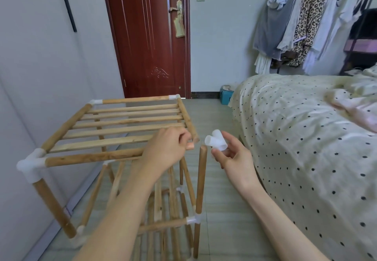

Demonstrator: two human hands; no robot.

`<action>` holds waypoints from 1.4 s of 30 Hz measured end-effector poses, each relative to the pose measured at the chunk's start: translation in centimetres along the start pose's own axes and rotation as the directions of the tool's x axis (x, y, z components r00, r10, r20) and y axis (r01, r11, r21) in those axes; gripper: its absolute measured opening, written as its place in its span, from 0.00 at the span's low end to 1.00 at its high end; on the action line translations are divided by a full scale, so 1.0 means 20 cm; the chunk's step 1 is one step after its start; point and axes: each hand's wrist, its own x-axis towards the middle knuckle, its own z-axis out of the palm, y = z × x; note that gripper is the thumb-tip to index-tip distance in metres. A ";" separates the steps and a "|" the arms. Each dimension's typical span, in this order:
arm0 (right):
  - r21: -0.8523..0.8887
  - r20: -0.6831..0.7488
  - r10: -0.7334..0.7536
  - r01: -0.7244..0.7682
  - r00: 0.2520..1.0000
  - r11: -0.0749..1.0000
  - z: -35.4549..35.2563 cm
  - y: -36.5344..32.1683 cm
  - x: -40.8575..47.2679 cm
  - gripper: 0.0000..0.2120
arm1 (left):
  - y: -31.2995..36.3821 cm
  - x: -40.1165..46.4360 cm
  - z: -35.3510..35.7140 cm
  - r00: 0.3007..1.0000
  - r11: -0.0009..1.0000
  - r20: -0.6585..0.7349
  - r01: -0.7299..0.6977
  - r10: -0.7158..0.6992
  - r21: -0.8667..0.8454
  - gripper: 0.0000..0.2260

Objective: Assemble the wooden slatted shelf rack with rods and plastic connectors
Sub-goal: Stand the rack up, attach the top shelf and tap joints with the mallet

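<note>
The wooden slatted rack [122, 124] stands on the floor at left, its top shelf level with my hands. White plastic connectors join three of its top corners, one at the near left [32, 165]. My left hand [165, 148] grips the bare end of the front rod [91, 157] at the near right corner. My right hand [232, 158] pinches a loose translucent three-way connector [215, 143] just right of that corner. Below it an upright rod [201, 179] stands with a bare top end.
A bed with a dotted cover [306, 148] fills the right side, close to the rack. A grey wall runs along the left. A red-brown door [149, 36] is at the back, clothes [302, 20] hang at the back right, and tiled floor lies between.
</note>
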 end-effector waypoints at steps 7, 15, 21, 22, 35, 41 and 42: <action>-0.138 -0.038 -0.108 0.102 0.993 0.985 0.01 0.01 0.02 0.23 | -0.08 0.04 -0.06 0.947 0.993 0.318 -0.006 0.043 -0.117 0.07; -0.256 -0.007 -0.229 0.219 0.973 0.942 0.08 0.01 0.00 0.23 | -0.08 0.07 -0.07 0.940 0.992 0.338 -0.006 0.050 -0.130 0.08; -0.238 0.042 -0.233 0.236 0.972 0.942 0.10 -0.03 -0.02 0.23 | -0.07 0.05 -0.08 0.962 0.989 0.271 0.012 0.028 -0.146 0.15; -0.228 0.050 -0.222 0.227 0.974 0.947 0.11 -0.04 -0.02 0.23 | -0.07 0.04 -0.08 0.965 0.989 0.261 0.010 0.029 -0.148 0.16; 0.056 0.264 0.213 -0.236 0.941 0.970 0.13 -0.04 0.00 0.14 | -0.13 -0.05 -0.17 0.942 0.975 0.292 -0.112 0.165 -0.190 0.02; 0.233 0.565 0.263 -0.458 0.782 0.858 0.21 -0.08 -0.10 0.18 | -0.28 -0.16 -0.29 0.938 0.969 0.295 -0.121 0.182 -0.214 0.04; 0.262 0.594 0.265 -0.494 0.759 0.829 0.23 -0.09 -0.13 0.17 | -0.31 -0.18 -0.32 0.936 0.969 0.307 -0.105 0.172 -0.223 0.05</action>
